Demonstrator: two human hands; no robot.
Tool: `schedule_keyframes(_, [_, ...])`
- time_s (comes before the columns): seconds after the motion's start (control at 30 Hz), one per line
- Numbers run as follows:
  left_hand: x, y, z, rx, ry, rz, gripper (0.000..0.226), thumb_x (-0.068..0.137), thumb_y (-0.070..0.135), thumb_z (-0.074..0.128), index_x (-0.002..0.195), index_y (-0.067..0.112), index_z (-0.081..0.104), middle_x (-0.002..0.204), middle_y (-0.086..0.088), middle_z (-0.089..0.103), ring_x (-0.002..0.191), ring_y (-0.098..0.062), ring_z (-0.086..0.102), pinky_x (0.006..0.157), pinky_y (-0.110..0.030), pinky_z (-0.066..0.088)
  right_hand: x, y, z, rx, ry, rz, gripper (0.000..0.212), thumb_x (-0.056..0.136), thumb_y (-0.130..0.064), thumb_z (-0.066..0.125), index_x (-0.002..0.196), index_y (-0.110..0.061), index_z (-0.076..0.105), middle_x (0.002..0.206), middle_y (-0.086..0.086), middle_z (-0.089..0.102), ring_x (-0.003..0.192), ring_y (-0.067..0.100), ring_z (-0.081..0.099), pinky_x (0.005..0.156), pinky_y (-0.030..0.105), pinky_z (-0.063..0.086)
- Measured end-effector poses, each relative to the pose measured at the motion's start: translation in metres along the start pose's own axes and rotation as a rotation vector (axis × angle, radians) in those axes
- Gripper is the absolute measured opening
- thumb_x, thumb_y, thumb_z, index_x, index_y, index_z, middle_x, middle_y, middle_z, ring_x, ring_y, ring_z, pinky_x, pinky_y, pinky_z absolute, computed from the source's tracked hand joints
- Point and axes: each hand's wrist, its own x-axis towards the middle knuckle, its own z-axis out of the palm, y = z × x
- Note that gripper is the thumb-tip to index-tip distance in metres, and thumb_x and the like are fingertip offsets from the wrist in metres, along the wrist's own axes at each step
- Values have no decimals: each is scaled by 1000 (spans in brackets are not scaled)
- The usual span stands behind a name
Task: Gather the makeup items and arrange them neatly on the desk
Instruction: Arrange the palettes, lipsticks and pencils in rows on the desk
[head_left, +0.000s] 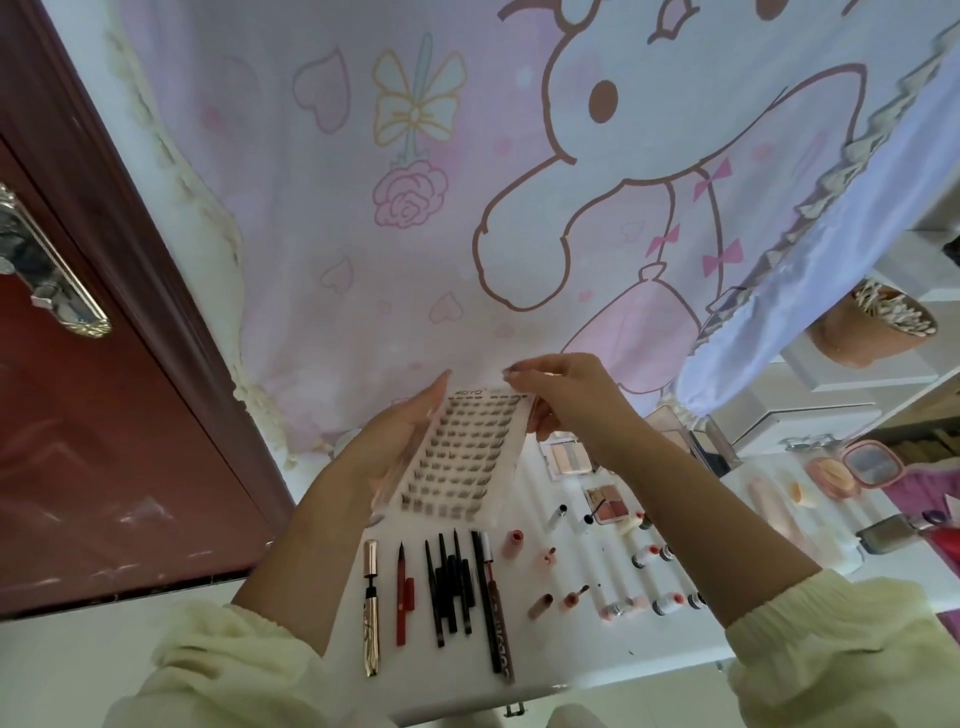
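Above the desk — clear lash tray

A short dark brand word is printed at the top left corner of the clear plastic tray of false-lash clusters. It seems to be 4 capitals, too blurred to read surely. Reddish lettering runs along the lower end of a slim dark pencil, illegible.

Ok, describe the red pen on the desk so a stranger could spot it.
Find the white desk under the pink cartoon curtain. In the row of slim pens at its front, the red pen is second from the left. Only it is red; its neighbours are a gold tube and black pencils.
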Motion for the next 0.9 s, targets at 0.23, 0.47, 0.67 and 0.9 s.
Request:
schedule_keyframes(0.23, [4, -17, -19, -276, -42, 47, 63, 66, 32, 86, 120, 8, 65, 121, -17, 63, 107, -33, 64, 78, -41, 59, 6, 12, -10, 210, 238, 74, 16, 88, -7, 64, 89, 9, 67, 52, 12, 63, 40, 16, 57, 41, 21, 48])
schedule_keyframes(0.47, [8, -17, 3, -80, 17, 51, 24, 74, 24, 68, 92, 11, 76, 90, -5, 71, 76, -16, 65, 71, -27, 57, 1, -8, -2, -119, 249, -118, 14, 89, -10, 57, 98, -8, 67, 59, 13, 67, 38, 13, 59, 40, 21, 47])
schedule_keyframes(0.67, [12, -21, -5, -657, 24, 221, 66, 54, 34, 93, 112, 13, 68, 124, -12, 60, 118, -33, 57, 90, -41, 53, 1, -11, 1, 191, 236, 14, 18, 90, -6, 57, 101, -1, 69, 57, 15, 67, 41, 17, 58, 43, 23, 50])
schedule_keyframes(0.9, [9, -25, 6, -645, -144, 382, 68, 41, 49, 94, 102, 33, 68, 133, -4, 54, 136, -29, 41, 102, -54, 42, -8, 8, 21, 543, 152, 194, 18, 91, -8, 61, 103, 4, 66, 57, 13, 66, 44, 15, 60, 47, 20, 53])
